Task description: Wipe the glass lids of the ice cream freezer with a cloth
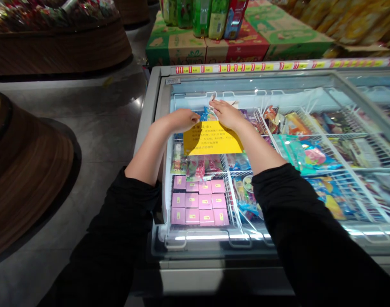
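My left hand (184, 120) is over the upper left of a chest freezer (159, 91), above the left corner of a yellow notice (214, 143) on its glass. Its fingers are curled together by a blue wrapped package (203, 114); whatever they hold is hidden. My right hand (228, 114) lies palm down just above the notice, its fingers stretched out. A small pale, crumpled thing (212, 99) shows at its fingertips; I cannot tell whether it is gripped. Below the notice, rows of pink boxes (192, 200) fill a wire basket compartment.
More frozen packages (319, 155) lie in wire baskets to the right. Price tags line the freezer's back rail (246, 67). Behind stand green bottles (201, 17) on cartons (178, 47). Round wooden display stands (25, 170) are on the left, on a grey tiled floor (108, 192).
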The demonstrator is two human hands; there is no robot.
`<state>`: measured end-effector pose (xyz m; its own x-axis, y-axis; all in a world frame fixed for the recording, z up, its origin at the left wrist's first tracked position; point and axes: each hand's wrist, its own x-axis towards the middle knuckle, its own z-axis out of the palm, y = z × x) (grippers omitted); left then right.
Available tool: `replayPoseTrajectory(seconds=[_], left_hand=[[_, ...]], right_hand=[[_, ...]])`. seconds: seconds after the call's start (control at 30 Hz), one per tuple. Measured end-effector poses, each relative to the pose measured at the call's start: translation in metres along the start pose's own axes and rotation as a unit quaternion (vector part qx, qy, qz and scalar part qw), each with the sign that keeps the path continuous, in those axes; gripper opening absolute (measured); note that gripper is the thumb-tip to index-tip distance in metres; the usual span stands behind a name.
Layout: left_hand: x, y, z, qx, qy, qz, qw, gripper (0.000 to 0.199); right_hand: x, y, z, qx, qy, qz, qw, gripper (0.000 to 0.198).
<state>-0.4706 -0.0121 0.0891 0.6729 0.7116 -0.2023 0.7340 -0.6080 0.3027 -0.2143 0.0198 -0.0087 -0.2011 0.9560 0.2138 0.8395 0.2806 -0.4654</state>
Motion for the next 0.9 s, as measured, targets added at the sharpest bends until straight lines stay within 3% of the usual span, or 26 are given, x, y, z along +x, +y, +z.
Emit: replayPoseTrajectory(seconds=[0.13, 0.37, 0.5, 0.67, 0.77, 0.9], left_hand=[[0.018, -0.011, -0.002, -0.008, -0.014, 0.007, 1.0, 0.047], [0.02, -0.018, 0.009, 0.017, -0.008, 0.013, 1.0, 0.046], [0.017, -0.015, 0.008, 0.031, 0.004, 0.0, 1.0, 0.046], [0.016, -0.013, 0.005, 0.024, 0.016, -0.011, 1.0, 0.044], [0.016, -0.013, 0.006, 0.026, 0.021, -0.02, 0.999, 0.044], [0.017, -0.015, 0.008, 0.023, 0.027, -0.021, 0.999, 0.045]], right_hand=[[0.015, -0.005, 0.009, -0.009, -0.01, 0.014, 1.0, 0.052], [-0.031, 0.007, -0.01, -0.006, -0.044, -0.08, 0.996, 0.052], [0.0, 0.014, -0.013, -0.048, -0.029, -0.032, 0.998, 0.054], [0.035, -0.015, 0.001, -0.079, -0.018, 0.023, 0.996, 0.056], [0.016, -0.023, 0.006, -0.048, -0.034, -0.023, 0.998, 0.055], [-0.016, -0.008, 0.0, 0.004, -0.045, -0.083, 0.996, 0.053]])
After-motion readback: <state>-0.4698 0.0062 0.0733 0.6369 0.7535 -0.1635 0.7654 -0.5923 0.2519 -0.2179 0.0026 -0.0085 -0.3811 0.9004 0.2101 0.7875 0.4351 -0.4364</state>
